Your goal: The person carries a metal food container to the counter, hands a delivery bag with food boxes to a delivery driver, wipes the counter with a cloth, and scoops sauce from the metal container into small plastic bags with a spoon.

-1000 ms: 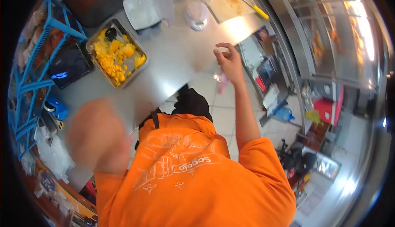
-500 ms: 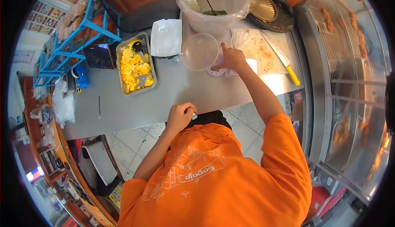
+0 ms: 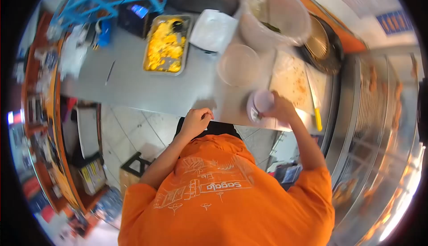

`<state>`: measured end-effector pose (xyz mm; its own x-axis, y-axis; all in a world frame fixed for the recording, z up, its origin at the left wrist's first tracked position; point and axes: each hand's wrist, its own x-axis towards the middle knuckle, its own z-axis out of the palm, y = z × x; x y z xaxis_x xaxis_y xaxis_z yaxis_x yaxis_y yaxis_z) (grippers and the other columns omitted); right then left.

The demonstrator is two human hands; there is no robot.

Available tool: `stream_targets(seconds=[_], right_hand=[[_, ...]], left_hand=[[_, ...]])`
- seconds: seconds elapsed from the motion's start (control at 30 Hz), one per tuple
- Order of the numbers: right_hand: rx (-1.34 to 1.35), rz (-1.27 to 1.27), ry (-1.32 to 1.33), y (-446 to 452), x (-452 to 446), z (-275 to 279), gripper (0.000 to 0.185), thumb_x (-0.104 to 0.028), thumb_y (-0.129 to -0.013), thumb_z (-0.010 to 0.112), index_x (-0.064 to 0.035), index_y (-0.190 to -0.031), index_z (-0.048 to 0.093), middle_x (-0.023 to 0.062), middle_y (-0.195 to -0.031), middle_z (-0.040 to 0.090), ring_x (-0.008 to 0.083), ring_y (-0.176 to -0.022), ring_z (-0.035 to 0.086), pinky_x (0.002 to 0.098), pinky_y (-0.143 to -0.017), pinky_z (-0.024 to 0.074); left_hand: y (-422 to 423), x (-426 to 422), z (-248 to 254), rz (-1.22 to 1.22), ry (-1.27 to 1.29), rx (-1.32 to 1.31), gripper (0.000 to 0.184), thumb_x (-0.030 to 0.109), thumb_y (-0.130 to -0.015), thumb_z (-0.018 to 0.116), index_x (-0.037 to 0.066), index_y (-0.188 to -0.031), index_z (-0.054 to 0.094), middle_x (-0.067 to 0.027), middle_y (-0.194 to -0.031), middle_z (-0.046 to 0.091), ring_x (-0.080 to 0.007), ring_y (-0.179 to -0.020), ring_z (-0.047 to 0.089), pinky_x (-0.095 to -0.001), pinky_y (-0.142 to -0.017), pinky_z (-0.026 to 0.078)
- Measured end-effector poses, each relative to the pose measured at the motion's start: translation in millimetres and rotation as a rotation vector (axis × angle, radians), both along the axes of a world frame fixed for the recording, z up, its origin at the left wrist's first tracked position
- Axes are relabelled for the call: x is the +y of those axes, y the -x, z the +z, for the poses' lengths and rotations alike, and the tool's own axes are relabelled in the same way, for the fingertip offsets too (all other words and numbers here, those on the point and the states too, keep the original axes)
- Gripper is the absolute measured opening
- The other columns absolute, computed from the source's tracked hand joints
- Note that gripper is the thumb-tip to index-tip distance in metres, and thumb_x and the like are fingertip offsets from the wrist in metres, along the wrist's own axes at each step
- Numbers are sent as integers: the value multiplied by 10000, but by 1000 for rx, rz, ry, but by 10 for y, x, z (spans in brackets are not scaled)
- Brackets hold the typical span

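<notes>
My right hand [image 3: 283,108] is closed on the rim of a round, pale lilac thing [image 3: 261,104] near the table's front edge; motion blur hides its exact kind. Just behind it stands a clear round plastic bowl [image 3: 239,65], apart from the hand. My left hand [image 3: 196,122] is at the front edge of the metal table, its fingers curled in; whatever it may hold is hidden. To the right of the right hand are a cutting board [image 3: 290,79] with crumbs and a knife with a yellow handle [image 3: 318,119].
A metal tray [image 3: 185,52] of yellow food with a black utensil stands left of a white open box [image 3: 214,30]. Behind are a plastic-lined bucket [image 3: 276,21] and a dark pan [image 3: 334,54]. A glass display cabinet [image 3: 370,143] borders the right, a blue rack [image 3: 107,3] the back left.
My right hand has come nearer to me, bringing the lilac thing away from beside the clear bowl. My left hand stays at the table edge. The camera view has turned and shifted.
</notes>
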<state>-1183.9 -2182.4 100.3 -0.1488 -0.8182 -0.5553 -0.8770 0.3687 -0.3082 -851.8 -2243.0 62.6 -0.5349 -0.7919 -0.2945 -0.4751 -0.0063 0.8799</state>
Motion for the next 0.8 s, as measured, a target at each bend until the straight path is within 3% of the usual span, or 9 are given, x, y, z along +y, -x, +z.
stream_targets(seconds=[0.1, 0.2, 0.3, 0.37, 0.47, 0.53, 0.63, 0.7, 0.8], right_hand=[[-276, -114, -41, -81, 208, -62, 1053, -477, -559, 856, 83, -1331, 411, 280, -1126, 633, 361, -1028, 650, 415, -892, 506], [-436, -212, -43, -515, 85, 184, 977, -306, -621, 874, 104, -1348, 365, 246, -897, 685, 292, -810, 704, 352, -718, 551], [-595, -170, 57, -1031, -167, 143, 913, -240, -660, 858, 77, -1351, 353, 177, -749, 683, 175, -623, 664, 287, -567, 520], [-524, -63, 70, -1480, -456, 69, 914, -218, -668, 849, 69, -1368, 335, 131, -703, 659, 143, -593, 630, 269, -524, 488], [-718, 105, 182, -2214, -863, -361, 803, -91, -760, 760, 74, -1400, 303, 150, -875, 679, 193, -750, 680, 279, -608, 525], [-761, 188, 84, -2899, -1157, -260, 771, -161, -806, 737, 36, -1418, 310, 123, -845, 670, 121, -583, 585, 253, -490, 454], [-725, 308, -11, -4012, -1518, -203, 766, -107, -773, 761, 52, -1390, 337, 124, -848, 657, 170, -700, 637, 266, -601, 507], [-676, 487, -98, -4781, -1641, -87, 659, -154, -841, 700, 12, -1389, 372, 33, -722, 604, 93, -479, 491, 244, -416, 396], [-858, 574, -220, -5766, -1847, -306, 655, -199, -845, 708, 24, -1369, 384, 18, -657, 552, 75, -472, 478, 230, -400, 376]], left_hand=[[-224, 38, 123, 101, -96, -62, 141, 92, -893, 538, 62, -1003, 621, -84, -570, 540, -166, -492, 495, -318, -505, 381], [-549, 88, -32, 178, 124, -62, 154, 206, -948, 560, 57, -976, 587, -156, -755, 639, -391, -711, 601, -455, -646, 468], [-930, 89, -108, 254, -19, -101, 318, 304, -969, 519, 39, -835, 633, -185, -728, 633, -379, -719, 623, -464, -661, 483], [-1220, 142, -230, 343, -25, -91, 359, 328, -961, 551, 17, -804, 637, -174, -677, 608, -247, -567, 556, -360, -560, 444], [-1827, 314, -576, 508, 245, 120, 277, 281, -916, 570, 34, -848, 675, -195, -809, 650, -322, -673, 641, -402, -617, 499], [-2292, 415, -594, 602, 141, -59, 298, 247, -935, 500, 11, -830, 647, -209, -812, 643, -358, -724, 635, -428, -674, 499], [-3271, 718, -278, 721, 105, -30, 164, 173, -928, 481, 81, -933, 617, -165, -858, 661, -352, -790, 625, -450, -725, 473], [-3913, 981, -349, 786, 21, -178, 157, 183, -922, 480, 113, -989, 604, -154, -918, 666, -358, -869, 629, -459, -753, 475], [-4756, 1358, -435, 963, -90, -335, 232, 281, -958, 468, 124, -975, 638, -158, -908, 676, -386, -869, 633, -491, -742, 485]])
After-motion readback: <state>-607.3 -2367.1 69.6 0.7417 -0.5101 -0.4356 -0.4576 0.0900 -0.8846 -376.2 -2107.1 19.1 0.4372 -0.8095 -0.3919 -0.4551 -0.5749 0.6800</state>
